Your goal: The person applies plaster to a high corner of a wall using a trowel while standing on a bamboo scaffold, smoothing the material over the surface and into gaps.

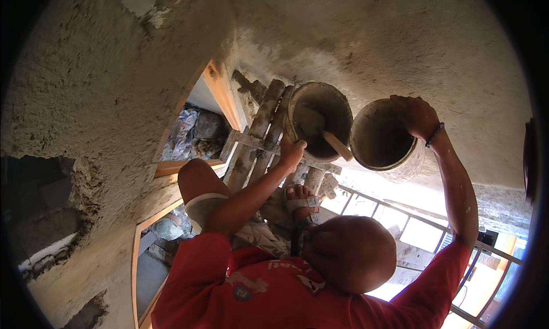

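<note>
Rough grey render wall (103,88) fills the view all round, lumpy and unfinished, with a wooden window frame (220,94) cut into it and rubble bags (191,131) heaped inside the opening. Down below, a co-worker in a red shirt (257,289) reaches up with both arms. One co-worker hand (291,153) is clamped on the near rim of the first bucket (317,108), a round pail caked inside and out with dried mortar, a wooden tool handle (336,145) leaning out of it. It sits at the far end of the plank scaffold (257,140). The other co-worker hand (420,116), a beaded wristband (434,134) on it, grips the far rim of the second bucket (382,135), just as crusted, tilted mouth-up, just past the scaffold's right edge and just beside the first. A sandalled foot (300,200) and a bare knee (197,180) rest on the planks. The camera wearer's own hands are out of the picture, so their grip cannot be told. Bright daylight and a metal railing (400,214) show beneath.
</note>
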`<act>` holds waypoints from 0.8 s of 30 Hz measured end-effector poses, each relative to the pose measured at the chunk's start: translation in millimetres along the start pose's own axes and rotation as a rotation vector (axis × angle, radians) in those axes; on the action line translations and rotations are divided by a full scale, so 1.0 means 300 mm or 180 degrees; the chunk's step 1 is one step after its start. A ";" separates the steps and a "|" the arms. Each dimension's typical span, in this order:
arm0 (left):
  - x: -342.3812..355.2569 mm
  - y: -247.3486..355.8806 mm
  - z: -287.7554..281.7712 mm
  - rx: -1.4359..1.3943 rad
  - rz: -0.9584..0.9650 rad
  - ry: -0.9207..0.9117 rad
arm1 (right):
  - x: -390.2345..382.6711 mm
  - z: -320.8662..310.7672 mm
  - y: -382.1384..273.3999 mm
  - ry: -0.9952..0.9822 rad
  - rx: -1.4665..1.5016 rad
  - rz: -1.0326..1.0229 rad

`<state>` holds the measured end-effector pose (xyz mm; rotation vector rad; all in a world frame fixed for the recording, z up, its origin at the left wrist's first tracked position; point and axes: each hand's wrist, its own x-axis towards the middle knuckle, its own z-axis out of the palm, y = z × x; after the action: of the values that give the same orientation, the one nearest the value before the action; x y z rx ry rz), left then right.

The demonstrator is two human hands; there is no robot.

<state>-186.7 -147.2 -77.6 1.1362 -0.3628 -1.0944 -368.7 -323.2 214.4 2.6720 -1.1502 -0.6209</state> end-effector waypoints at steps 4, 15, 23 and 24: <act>-0.004 0.000 -0.002 0.0027 0.0000 -0.0046 | 0.059 0.006 -0.050 0.0031 -0.0188 -0.0251; 0.013 -0.011 -0.024 0.0100 0.0093 -0.0020 | 0.145 0.036 -0.138 -0.0175 -0.0048 -0.0314; 0.012 0.055 -0.031 0.0007 -0.0269 0.0006 | 0.068 0.085 0.010 0.0034 0.0039 -0.0811; 0.036 0.025 -0.058 0.0008 -0.0204 -0.0016 | 0.054 0.065 0.000 -0.0107 0.0311 -0.0542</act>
<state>-165.3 -146.8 -81.8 1.1541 -0.3337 -1.1533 -367.2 -334.7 192.0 2.8753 -0.9924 -0.6544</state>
